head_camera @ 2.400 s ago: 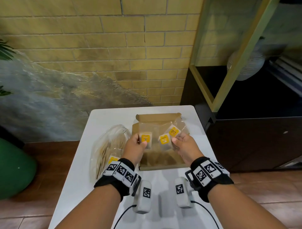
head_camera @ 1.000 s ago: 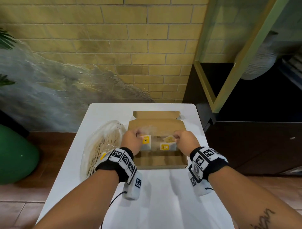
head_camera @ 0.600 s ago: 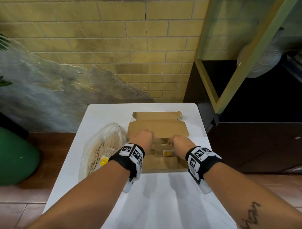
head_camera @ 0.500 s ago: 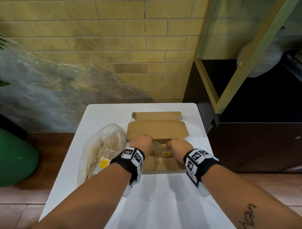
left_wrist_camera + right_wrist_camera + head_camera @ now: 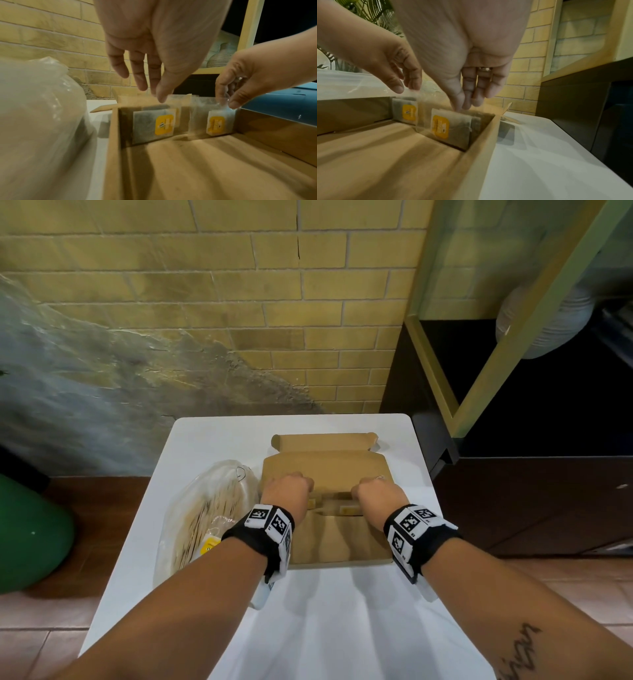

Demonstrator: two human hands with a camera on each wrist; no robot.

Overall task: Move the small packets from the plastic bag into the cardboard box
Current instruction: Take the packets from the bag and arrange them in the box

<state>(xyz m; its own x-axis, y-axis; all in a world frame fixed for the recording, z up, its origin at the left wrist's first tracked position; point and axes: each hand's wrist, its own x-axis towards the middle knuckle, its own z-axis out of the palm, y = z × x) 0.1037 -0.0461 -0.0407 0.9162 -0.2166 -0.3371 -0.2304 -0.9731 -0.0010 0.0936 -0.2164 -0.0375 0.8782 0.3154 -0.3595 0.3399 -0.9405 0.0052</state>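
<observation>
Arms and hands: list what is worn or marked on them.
Forearms bare, no sleeves. Left wristband and right wristband are black, with white panels of black-and-white square codes; a white pod hangs under each. The right hand wears a ring; the right forearm bears a dark script tattoo.

2 black wristbands [image 5: 250, 539], marker tags [image 5: 409, 522]; ring [image 5: 485, 69], right hand [image 5: 467, 51].

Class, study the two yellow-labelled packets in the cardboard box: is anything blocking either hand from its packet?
Nothing visible does. The left hand pinches the top of the left packet, the right hand the top of the right packet; both packets stand at the far end of the box.
</observation>
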